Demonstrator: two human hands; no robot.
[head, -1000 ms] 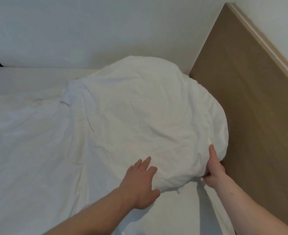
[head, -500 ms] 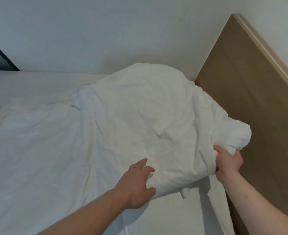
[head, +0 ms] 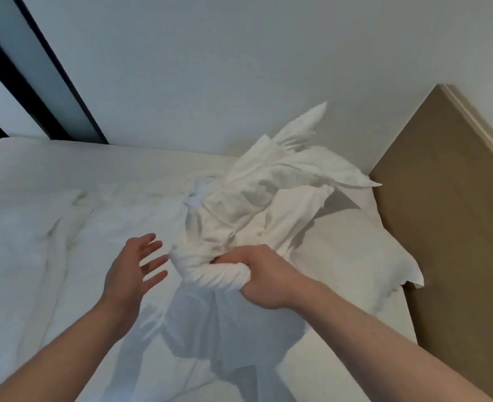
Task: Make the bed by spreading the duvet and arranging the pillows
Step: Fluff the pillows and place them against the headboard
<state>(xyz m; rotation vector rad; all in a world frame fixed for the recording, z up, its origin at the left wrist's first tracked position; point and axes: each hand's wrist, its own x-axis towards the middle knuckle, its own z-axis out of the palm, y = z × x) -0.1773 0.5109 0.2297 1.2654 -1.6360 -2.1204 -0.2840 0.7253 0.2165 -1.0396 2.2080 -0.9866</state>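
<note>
You are in the spreading step, and it looks barely begun: your right hand (head: 264, 275) is clenched round a twisted, rope-like bunch of the duvet (head: 257, 204), lifting that end off the bed so its corners flap up in front of the headboard (head: 454, 216). Your left hand (head: 136, 266) is released, fingers spread and holding nothing, hovering just beside the bunch on the side away from the headboard. The rest of the duvet trails down under your right wrist and lies rumpled across the mattress (head: 36, 163), well away from the headboard. One pillow (head: 355, 256) lies flat against the foot of the headboard, partly under the raised cloth; whether there is a second you cannot tell. Next, I judge, your free hand needs to find an edge or corner of the duvet, so the twist can be shaken out and the cloth drawn flat; pulling on the knot alone would likely tighten it. Behind the bed a plain pale wall (head: 210, 68) meets the headboard at a corner, and far from the headboard a dark-framed panel (head: 36, 74) slants up the wall.
</note>
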